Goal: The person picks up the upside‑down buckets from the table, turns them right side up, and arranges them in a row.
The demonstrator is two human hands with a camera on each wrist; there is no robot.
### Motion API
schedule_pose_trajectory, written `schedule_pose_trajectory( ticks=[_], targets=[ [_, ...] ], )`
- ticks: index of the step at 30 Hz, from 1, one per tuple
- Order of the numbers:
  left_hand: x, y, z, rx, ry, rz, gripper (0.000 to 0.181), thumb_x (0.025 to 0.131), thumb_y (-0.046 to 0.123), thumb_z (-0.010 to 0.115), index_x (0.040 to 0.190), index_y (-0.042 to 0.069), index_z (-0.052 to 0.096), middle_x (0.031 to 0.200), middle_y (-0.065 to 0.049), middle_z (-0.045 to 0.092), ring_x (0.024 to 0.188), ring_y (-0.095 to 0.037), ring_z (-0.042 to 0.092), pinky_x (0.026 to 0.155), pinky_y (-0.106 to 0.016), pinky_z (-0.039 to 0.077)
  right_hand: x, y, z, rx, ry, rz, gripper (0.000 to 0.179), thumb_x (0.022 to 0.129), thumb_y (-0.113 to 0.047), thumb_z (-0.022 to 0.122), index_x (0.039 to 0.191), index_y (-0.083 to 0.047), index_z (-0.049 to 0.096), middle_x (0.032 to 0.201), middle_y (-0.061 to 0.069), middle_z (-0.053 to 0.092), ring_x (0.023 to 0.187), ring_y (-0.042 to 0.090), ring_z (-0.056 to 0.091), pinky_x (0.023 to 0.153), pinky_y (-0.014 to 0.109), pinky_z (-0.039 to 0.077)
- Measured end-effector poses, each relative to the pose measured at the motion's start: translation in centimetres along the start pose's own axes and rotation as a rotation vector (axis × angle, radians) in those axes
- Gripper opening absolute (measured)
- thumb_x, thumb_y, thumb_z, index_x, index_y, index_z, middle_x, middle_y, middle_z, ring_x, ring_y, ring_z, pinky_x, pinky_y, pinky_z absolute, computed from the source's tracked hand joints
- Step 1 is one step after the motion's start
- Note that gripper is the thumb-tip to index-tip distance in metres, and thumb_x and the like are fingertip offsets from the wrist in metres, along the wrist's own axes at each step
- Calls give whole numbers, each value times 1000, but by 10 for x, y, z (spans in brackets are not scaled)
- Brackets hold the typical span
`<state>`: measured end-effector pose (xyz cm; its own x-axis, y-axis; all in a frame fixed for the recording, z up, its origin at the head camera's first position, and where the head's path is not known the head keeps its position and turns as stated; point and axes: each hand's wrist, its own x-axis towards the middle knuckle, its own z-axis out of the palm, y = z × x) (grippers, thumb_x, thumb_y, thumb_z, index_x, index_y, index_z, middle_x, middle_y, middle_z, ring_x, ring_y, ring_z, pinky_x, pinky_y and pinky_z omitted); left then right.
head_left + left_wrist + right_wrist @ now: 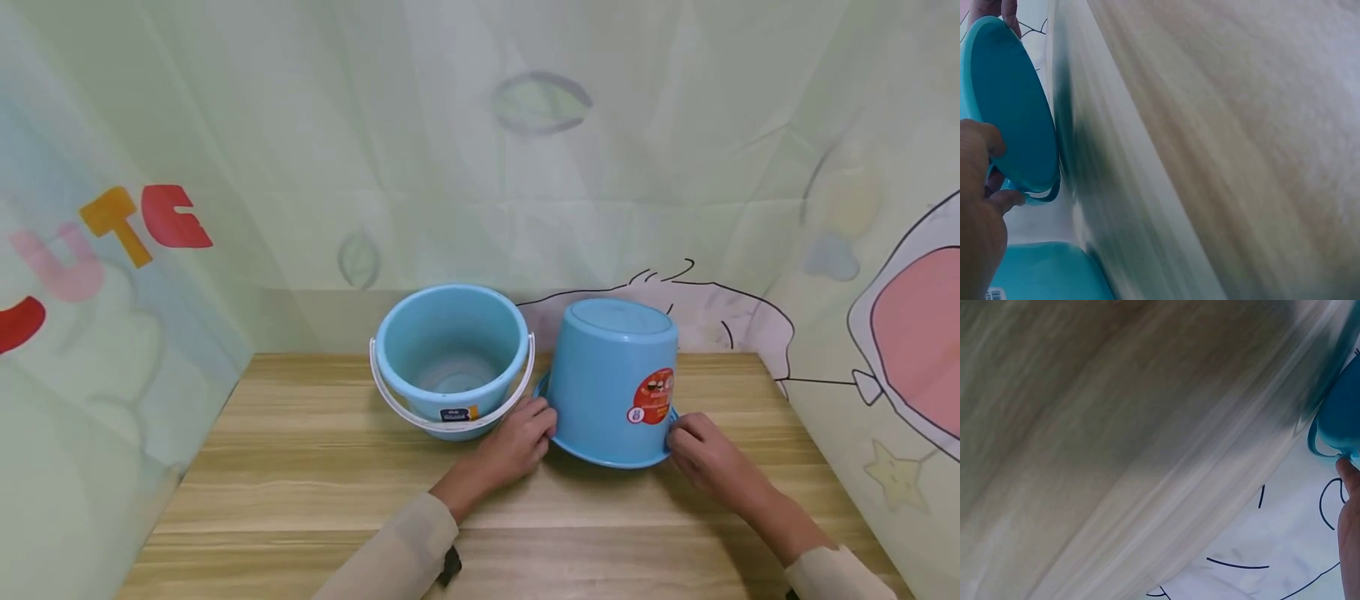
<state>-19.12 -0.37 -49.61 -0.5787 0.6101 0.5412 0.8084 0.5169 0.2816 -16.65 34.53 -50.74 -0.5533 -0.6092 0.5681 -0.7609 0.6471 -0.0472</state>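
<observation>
A light-blue bucket (pixel 607 383) with a red round sticker is upside down, its base facing up. My left hand (pixel 525 437) grips its rim on the left side, and my right hand (pixel 708 458) holds the rim at the right. In the left wrist view the bucket's dark inside (pixel 1013 106) shows, with its near rim lifted off the tabletop; my left fingers (pixel 997 140) pinch the edge. A blue handle (pixel 1315 440) hangs from it in the right wrist view. Beside it, to the left, a second blue bucket (pixel 457 412) stands upright with its white handle (pixel 397 408) lowered in front.
The wood-grain table (pixel 315 492) carries both buckets near its back edge. A printed cloth (pixel 420 150) with cartoon drawings and letters closes off the back and both sides. Little space lies between the upright bucket and my left hand.
</observation>
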Motion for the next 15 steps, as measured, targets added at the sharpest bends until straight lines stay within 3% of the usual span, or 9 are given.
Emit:
schedule_pose_trajectory(
  ticks=[3,8,15],
  targets=[
    [0,2,-2,-12,10,5,24,80,-10,68,83,10,55,87,0,51,86,-18,51,78,-28,47,0,-1,-2,18,21,6,50,112,-40,34,93,-7,66,101,6,61,95,17,56,86,20,51],
    [0,4,-4,-31,70,27,25,77,-11,69,83,10,56,87,1,52,85,-18,52,76,-27,47,3,-6,-8,39,75,17,48,112,-39,36,90,-6,64,100,7,62,95,19,58,94,10,46],
    [2,9,-7,-56,154,27,26,75,-13,68,83,8,56,87,0,54,82,-15,52,75,-24,47,13,-9,-16,52,176,19,48,112,-38,39,90,-2,63,99,11,61,94,24,59,102,4,40]
  ],
)
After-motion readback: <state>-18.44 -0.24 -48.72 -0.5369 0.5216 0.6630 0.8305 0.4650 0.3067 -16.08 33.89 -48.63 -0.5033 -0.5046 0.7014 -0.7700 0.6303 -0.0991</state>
